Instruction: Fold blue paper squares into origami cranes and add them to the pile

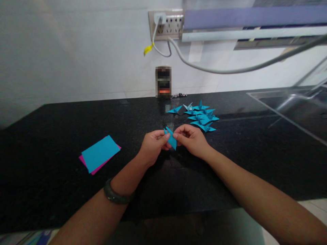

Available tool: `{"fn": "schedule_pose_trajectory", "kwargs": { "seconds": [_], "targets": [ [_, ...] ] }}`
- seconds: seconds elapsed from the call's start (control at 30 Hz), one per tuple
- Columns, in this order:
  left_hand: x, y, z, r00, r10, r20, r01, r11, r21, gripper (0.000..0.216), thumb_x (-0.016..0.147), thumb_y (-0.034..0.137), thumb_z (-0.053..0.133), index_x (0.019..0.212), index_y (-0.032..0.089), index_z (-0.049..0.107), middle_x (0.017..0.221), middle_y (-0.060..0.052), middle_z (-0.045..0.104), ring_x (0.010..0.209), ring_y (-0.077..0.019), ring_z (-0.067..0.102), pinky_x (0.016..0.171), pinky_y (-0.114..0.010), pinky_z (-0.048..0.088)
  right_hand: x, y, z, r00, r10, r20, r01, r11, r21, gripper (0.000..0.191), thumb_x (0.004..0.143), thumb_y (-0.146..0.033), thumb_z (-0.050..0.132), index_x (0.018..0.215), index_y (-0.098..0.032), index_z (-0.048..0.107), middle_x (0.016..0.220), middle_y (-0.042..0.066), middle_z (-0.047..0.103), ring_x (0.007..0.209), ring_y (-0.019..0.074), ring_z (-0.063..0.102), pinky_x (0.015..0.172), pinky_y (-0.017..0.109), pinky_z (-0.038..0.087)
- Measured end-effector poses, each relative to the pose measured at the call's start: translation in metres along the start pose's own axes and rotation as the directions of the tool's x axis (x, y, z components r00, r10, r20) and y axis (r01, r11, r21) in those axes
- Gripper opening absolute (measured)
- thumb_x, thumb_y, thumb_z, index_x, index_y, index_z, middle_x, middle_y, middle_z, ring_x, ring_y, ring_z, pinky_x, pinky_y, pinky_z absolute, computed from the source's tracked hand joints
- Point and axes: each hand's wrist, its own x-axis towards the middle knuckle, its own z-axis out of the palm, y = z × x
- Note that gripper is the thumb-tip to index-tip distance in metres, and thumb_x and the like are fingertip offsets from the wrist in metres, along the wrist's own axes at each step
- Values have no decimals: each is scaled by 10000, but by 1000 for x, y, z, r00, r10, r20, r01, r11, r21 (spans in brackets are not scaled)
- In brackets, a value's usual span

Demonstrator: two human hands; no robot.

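Observation:
A folded piece of blue origami paper (171,139), narrow with two points at its top, is held above the dark counter between both hands. My left hand (154,144) pinches it from the left, thumb on its face. From the right, my right hand (191,139) grips its edge between thumb and fingers; some fingertips are hidden behind the paper. Just beyond my hands lie several folded blue paper cranes (203,117) in a cluster, with one blue crane (175,110) slightly apart to the left. A paler crane (188,107) sits at the back of the group.
Blue paper sheets (100,153) lie over pink paper (94,171) on the black counter (51,136) at left. A phone-like, blurred-out object (163,81) leans against the wall. A sink (288,112) is at right. A cable (217,70) hangs from the wall socket (166,25).

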Motion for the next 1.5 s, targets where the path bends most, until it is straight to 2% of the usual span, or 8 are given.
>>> {"fn": "schedule_pose_trajectory", "kwargs": {
  "seconds": [0.13,0.27,0.53,0.73,0.93,1.1,1.27,1.5],
  "targets": [
    [0,1,-1,998,21,65,-25,998,61,248,742,364,598,655,132,587,521,18,543,477,-72,486,481,-189,401,1,-5,-2,997,45,58,-52,991,122,219,718,-374,608,750,-165,549,597,-37,532,470,70,485,470,219,435],
    [-1,2,-2,993,12,118,-30,988,150,278,762,399,569,654,143,579,504,29,509,456,-73,462,468,-195,393,1,-4,-4,994,55,95,-66,991,116,244,699,-380,634,757,-150,577,601,-35,538,457,63,480,449,211,426],
    [0,2,-4,991,17,134,-51,965,258,293,757,413,552,626,155,598,475,28,483,440,-85,431,441,-203,359,3,-2,-6,985,98,143,-115,986,123,210,662,-294,643,803,-153,577,610,-41,542,473,59,479,458,204,446],
    [-2,4,-3,989,-7,147,-30,968,249,290,716,427,589,624,154,626,436,40,453,408,-75,377,404,-196,310,2,-1,-10,986,-25,166,40,996,-86,106,685,-221,594,762,-157,558,545,-55,486,465,58,438,449,189,368],
    [-2,6,-2,983,-58,175,16,973,230,314,698,440,617,573,152,615,455,34,465,416,-70,379,406,-193,310,0,-7,-14,958,-213,189,265,910,-319,33,700,-162,562,732,-163,556,628,-27,513,544,73,459,504,199,365],
    [-2,6,-2,979,-82,186,42,977,208,334,678,451,638,542,148,602,468,22,486,434,-75,409,419,-193,338,0,-10,-15,946,-234,224,303,885,-354,37,717,-172,566,753,-169,571,659,-17,524,555,81,470,506,203,365],
    [-1,0,-2,976,-142,167,130,988,77,314,621,440,703,612,135,630,513,14,530,457,-72,451,451,-191,390,1,-11,-17,933,-288,215,351,860,-370,26,739,-156,554,722,-173,565,679,-7,523,578,87,464,529,210,371],
    [0,-4,-4,966,-215,144,230,969,-94,313,574,355,766,778,129,691,584,5,592,484,-62,500,495,-191,423,1,-10,-19,872,-429,237,490,766,-416,87,768,-160,537,686,-181,557,711,22,557,621,113,509,564,240,392]
  ]
}}
